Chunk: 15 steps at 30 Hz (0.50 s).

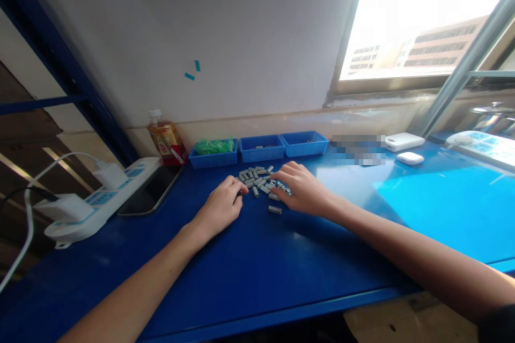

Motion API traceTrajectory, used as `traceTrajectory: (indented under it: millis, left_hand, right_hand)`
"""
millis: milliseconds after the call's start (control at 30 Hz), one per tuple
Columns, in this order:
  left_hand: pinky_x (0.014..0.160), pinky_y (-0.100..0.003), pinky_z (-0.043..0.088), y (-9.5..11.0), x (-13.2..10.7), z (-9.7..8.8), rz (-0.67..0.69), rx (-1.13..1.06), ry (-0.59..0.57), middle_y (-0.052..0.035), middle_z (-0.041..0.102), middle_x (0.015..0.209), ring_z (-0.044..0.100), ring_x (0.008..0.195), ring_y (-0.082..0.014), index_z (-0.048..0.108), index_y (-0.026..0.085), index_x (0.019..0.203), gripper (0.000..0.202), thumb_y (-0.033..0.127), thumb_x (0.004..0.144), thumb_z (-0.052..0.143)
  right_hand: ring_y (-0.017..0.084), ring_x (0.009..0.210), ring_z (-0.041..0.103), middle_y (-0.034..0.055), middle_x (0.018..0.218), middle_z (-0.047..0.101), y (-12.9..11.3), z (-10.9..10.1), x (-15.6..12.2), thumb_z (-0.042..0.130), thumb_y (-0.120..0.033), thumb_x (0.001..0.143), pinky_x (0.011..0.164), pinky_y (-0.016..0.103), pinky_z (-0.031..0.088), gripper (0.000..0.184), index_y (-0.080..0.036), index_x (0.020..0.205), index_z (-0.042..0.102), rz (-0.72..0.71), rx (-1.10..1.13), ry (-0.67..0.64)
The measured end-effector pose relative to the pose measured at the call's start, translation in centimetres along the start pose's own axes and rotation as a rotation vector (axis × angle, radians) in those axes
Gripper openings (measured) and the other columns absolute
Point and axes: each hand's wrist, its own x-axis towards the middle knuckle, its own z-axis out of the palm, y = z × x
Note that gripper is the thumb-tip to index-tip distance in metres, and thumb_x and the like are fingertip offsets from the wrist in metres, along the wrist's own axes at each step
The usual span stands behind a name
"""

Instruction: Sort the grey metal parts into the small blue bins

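Several small grey metal pieces [251, 176], short and bar-like, lie in a loose pile on the blue tabletop [241, 278]. At the pile's left edge is my left hand [219, 206], its fingers curled together; what they hold, if anything, is hidden. My right hand [300, 187] reaches over the pile's right side, thumb and fingers apart, with some pieces beneath and between them. One single metal piece [275, 209] lies nearer to me, separate from the pile.
Behind the pile stand three blue bins: one with green plastic [213, 159], a middle bin [262, 155] and a right bin [308, 149] with small parts. At left are a bottle [155, 134], a phone [151, 193] and a power strip [74, 228]. White boxes [404, 142] sit at right.
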Motion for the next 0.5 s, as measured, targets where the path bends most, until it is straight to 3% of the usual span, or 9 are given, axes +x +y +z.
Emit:
traceTrajectory:
  millis: [100,167,267,367,500]
  left_hand:
    - [0.078,-0.033,0.046,0.0,0.1,-0.1,-0.085,0.086,0.024,-0.0046,0.055,0.093,0.059,0.086,-0.021,0.059,0.02,0.082,0.016,0.034,0.084,0.05]
    - [0.076,-0.034,0.045,-0.1,0.1,-0.1,-0.148,0.145,0.058,-0.0047,0.056,0.093,0.059,0.085,-0.022,0.056,0.02,0.086,0.02,0.039,0.083,0.053]
    - [0.074,-0.033,0.044,-0.6,0.3,-0.4,-0.208,0.162,0.061,-0.0043,0.059,0.091,0.06,0.084,-0.0221,0.053,0.02,0.094,0.017,0.033,0.083,0.053]
    - [0.07,-0.031,0.045,-1.1,0.5,-0.7,-0.188,0.034,0.024,-0.0032,0.062,0.086,0.061,0.079,-0.0201,0.052,0.02,0.093,0.013,0.03,0.085,0.051]
    - [0.07,-0.027,0.046,-0.4,0.5,-0.7,-0.055,-0.257,0.033,-0.0012,0.062,0.082,0.06,0.075,-0.0162,0.049,0.02,0.095,0.016,0.034,0.087,0.05]
  right_hand:
    - [0.021,0.091,0.052,0.0076,0.091,0.063,-1.3,0.0,-0.5,0.054,-0.034,0.089,0.082,0.034,0.041,0.023,-0.017,0.103,0.063,-0.045,0.067,-0.02]
    - [0.021,0.09,0.052,0.0074,0.09,0.063,-1.7,0.2,-0.2,0.053,-0.033,0.09,0.08,0.033,0.04,0.023,-0.017,0.103,0.063,-0.055,0.085,-0.01]
    - [0.021,0.089,0.052,0.0068,0.088,0.063,-1.8,0.7,0.0,0.053,-0.032,0.09,0.078,0.033,0.039,0.021,-0.017,0.101,0.063,-0.062,0.095,-0.005]
    - [0.021,0.089,0.053,0.0071,0.091,0.064,-1.7,1.2,-0.2,0.054,-0.032,0.089,0.076,0.033,0.039,0.023,-0.017,0.105,0.06,-0.054,0.102,0.015]
    - [0.021,0.088,0.053,0.0072,0.095,0.063,-1.8,1.5,-0.1,0.055,-0.031,0.088,0.075,0.032,0.037,0.032,-0.017,0.117,0.054,-0.113,0.094,0.05]
